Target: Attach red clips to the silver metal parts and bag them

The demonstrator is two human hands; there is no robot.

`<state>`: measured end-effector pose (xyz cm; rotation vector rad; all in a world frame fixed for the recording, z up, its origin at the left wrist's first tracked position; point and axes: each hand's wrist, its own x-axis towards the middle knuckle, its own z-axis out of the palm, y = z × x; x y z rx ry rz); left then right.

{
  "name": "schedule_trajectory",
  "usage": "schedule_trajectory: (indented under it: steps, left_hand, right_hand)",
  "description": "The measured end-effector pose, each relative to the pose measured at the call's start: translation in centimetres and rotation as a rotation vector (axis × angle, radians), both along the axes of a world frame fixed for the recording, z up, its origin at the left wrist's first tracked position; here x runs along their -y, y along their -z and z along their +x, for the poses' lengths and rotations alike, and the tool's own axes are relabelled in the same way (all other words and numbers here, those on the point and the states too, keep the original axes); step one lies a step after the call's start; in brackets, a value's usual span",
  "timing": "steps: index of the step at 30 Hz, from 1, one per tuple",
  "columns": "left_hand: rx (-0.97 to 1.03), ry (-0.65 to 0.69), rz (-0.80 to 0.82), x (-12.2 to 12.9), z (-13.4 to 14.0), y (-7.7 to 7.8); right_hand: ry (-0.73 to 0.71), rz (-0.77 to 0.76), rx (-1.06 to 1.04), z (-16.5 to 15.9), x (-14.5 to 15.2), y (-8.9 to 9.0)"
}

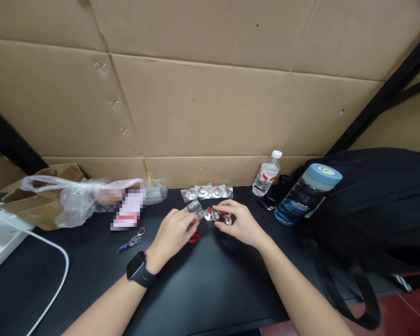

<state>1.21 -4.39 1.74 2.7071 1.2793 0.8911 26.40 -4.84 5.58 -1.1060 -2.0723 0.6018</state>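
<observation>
"What's in my right hand (pixel 241 223)?"

"I see glossy silver discs (pixel 215 215) with red on them, pinched between thumb and fingers over the smooth black table (pixel 210 289)."

"And my left hand (pixel 175 233)?"

"Fingers curled beside a crinkled clear plastic bag (pixel 193 207); I can't tell whether they grip it."

"Which way do the discs point?"

"They're round, their long axis unclear to me; blur hides their facing."

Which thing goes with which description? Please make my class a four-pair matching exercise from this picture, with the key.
Things:
1. round silvery item
2. watch
3. small shiny packets
4. clear bottle

Descriptions:
A. lined up in a row
B. has a white cap
C. held in the right hand
D. strapped to the left wrist

Pairs: 1-C, 2-D, 3-A, 4-B.
</observation>
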Motion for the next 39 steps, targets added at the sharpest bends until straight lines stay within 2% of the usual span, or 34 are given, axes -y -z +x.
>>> schedule_trajectory:
  steps: [5,11,16,20,25,31,39]
  left_hand:
    - [-0.064,0.148,-0.069,1.5,2.1,0.3]
    - [-0.126,0.259,-0.179,2.2,1.8,0.4]
    - [-0.160,0.232,-0.194,2.8,1.1,0.1]
    - [-0.175,0.265,-0.215,2.8,0.7,-0.2]
    - [-0.189,0.310,-0.274,2.6,0.2,-0.7]
    - [-0.242,0.346,-0.313,2.7,0.1,-1.4]
    - [-0.254,0.348,-0.329,2.7,0.0,-1.2]
  right_hand:
    - [-0.040,-0.048,0.127,0.4,0.3,-0.8]
    - [-0.097,-0.144,0.357,0.4,0.6,-0.6]
    - [-0.118,-0.164,0.478,0.5,0.6,0.4]
    - [-0.104,-0.159,0.538,0.7,0.6,0.8]
    - [-0.145,-0.177,0.559,0.8,0.7,0.5]
    - [-0.162,-0.200,0.470,-0.2,0.7,0.6]
    - [-0.246,-0.106,0.383,-0.5,0.7,0.2]
